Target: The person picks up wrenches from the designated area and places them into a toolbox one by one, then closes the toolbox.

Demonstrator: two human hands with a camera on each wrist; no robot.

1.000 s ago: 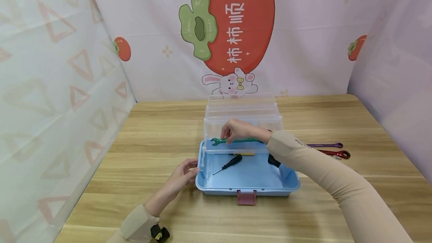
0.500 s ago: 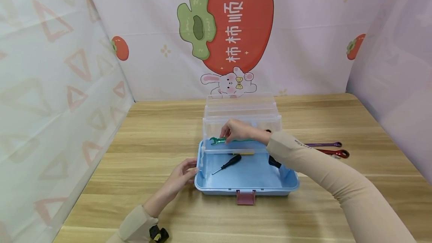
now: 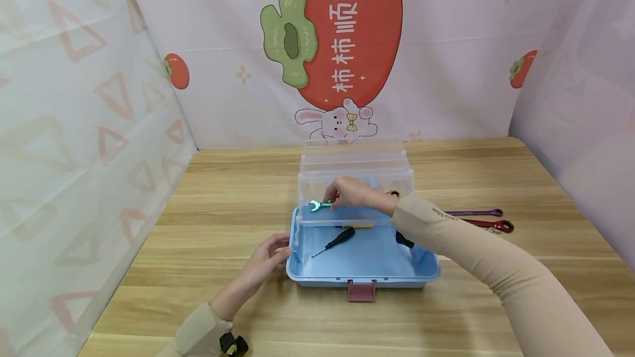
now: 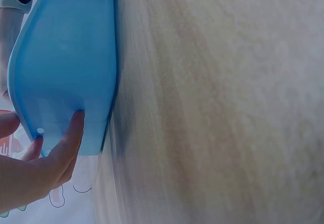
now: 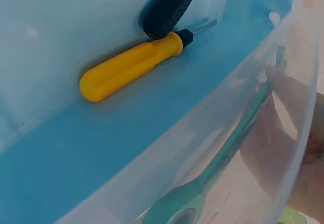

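Note:
A light-blue toolbox (image 3: 367, 279) stands on the table with its clear lid (image 3: 357, 164) raised at the back. My left hand (image 3: 268, 258) holds its left side wall, thumb at the rim and fingers against the outside (image 4: 66, 143). Over the rear of the box my right hand (image 3: 347, 191) pinches a green wrench (image 3: 317, 205) by its shaft, the open end pointing left. The right wrist view shows this wrench (image 5: 217, 163) behind clear plastic, its ring end nearest the camera. Inside the box lie a black-handled screwdriver (image 3: 339, 237) and a yellow-handled screwdriver (image 5: 126, 72).
Another black handle (image 3: 404, 239) sits in the box, partly hidden by the right sleeve. Right of the box lie a purple wrench (image 3: 478, 212) and a red wrench (image 3: 498, 225). A dark ring end (image 3: 393, 194) shows behind the right wrist. A pink latch (image 3: 361, 291) hangs at the front.
The green wrench has turned slightly in my right hand; its shaft right of the fingers, visible earlier, is now hidden. The left hand keeps its place on the toolbox.

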